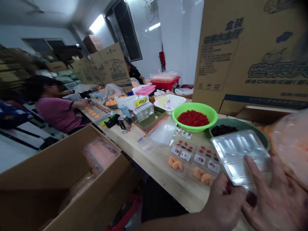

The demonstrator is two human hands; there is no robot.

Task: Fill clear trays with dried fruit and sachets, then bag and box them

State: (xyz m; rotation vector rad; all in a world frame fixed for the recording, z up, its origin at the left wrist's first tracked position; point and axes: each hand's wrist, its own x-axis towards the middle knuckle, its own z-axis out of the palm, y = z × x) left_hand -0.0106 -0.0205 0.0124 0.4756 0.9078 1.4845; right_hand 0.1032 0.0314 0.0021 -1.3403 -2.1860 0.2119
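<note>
A clear plastic compartment tray (240, 154) is tilted up above the table's right side. My left hand (222, 200) pinches its lower left corner between thumb and fingers. My right hand (276, 192) holds its right side, the index finger lying across the compartments. A small dark spot shows between my hands; I cannot tell what it is. To the left lie two filled clear trays, a nearer tray (202, 160) and a farther tray (181, 157), with orange pieces, white sachets, and red and dark pieces. Behind them stand a green bowl (176, 116) of red pieces and a darker bowl (266, 141) of dark pieces.
An open cardboard box (60, 154) stands left of the table edge. A large carton (240, 61) rises behind the bowls. A bulging clear bag (292, 141) is at far right. A metal cup (124, 122) and a white basin (170, 102) are farther along. A co-worker in a pink top (56, 112) sits left.
</note>
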